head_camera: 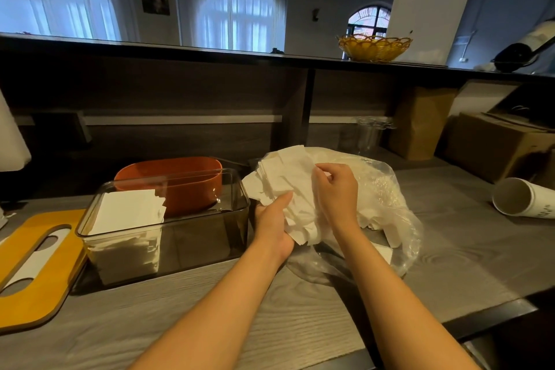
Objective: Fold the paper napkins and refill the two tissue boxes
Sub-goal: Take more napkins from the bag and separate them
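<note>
Both hands grip the napkins [288, 186] over the bag [387, 198]: left hand [274, 219] from below, right hand [335, 192] pinching the top (clear box [168, 237] beside, half filled).

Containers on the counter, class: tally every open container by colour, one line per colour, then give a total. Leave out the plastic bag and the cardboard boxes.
Orange: 1, the orange tub
Clear smoky grey: 1, the tissue box, part filled with napkins
White: 1, the paper cup, lying on its side
Yellow: 1, the basket on the upper ledge
Total: 4
</note>
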Demonstrator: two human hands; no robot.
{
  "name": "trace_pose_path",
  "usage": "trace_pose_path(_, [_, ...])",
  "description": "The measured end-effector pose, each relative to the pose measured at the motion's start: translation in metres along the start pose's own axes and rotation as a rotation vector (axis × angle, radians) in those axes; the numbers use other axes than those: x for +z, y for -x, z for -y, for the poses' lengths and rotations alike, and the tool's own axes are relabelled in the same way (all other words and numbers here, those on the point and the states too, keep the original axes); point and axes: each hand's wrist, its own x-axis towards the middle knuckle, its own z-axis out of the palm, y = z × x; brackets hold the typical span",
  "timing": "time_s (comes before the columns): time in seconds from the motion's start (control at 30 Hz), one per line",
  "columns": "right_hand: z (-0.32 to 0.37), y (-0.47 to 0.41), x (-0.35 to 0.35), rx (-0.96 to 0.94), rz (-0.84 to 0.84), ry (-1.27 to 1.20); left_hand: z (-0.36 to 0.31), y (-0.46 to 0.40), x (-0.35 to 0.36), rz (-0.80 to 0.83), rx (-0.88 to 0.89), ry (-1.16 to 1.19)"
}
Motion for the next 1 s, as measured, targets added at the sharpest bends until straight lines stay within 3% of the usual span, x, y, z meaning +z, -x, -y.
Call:
trace_pose_path(0.13, [0.003,-0.006,-0.012,0.056,-0.15,-0.186,0.001,-0.001,0.0,-0.027,0.012,0.018])
trace_pose_path(0.27, [0.014,-0.018,-0.036,0.186,-0.258,-0.422,-0.004,0.009,0.002,0.117,-0.034,0.079])
trace_pose_path(0.37, [0.023,-0.02,-0.042,0.199,-0.067,-0.426,-0.005,0.01,0.0,0.189,-0.025,0.123])
trace_pose_path(0.47, [0.038,-0.027,-0.042,0.063,0.199,-0.302,-0.004,0.01,-0.001,0.184,0.005,0.147])
trace_pose_path(0.7, [0.053,-0.05,-0.004,-0.134,0.713,0.298,-0.008,0.019,0.002,0.191,0.018,0.166])
trace_pose_path(0.77, [0.043,-0.049,0.007,-0.198,0.773,0.414,-0.009,0.018,0.002,0.209,0.027,0.171])
trace_pose_path(1.0, [0.031,-0.041,-0.001,-0.325,0.767,0.465,-0.006,0.012,0.0,0.227,0.019,0.165])
